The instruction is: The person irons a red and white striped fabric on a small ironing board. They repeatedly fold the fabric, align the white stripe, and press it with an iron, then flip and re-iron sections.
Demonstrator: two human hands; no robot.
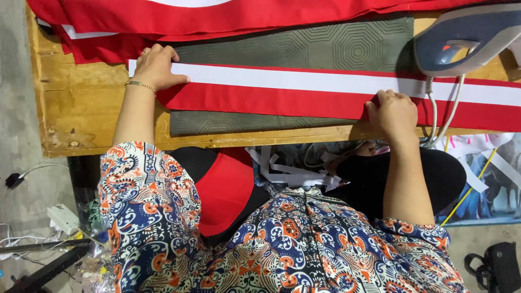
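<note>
A wooden counter (81,119) is carrying a red fabric strip (282,102) running left-right over a grey mat (325,49); left hand (154,68) pressing flat, right hand (393,114) pinching its edge, iron (467,35) sitting beside.

— What runs out of view?
— The red strip (282,103) and white strip (304,81) at the right edge; the iron (467,38) is clipped there too.
— Anything covered?
— The right hand (392,113) hides its fingertips on the fold, and the tabletop (81,108) lies mostly under cloth.
</note>
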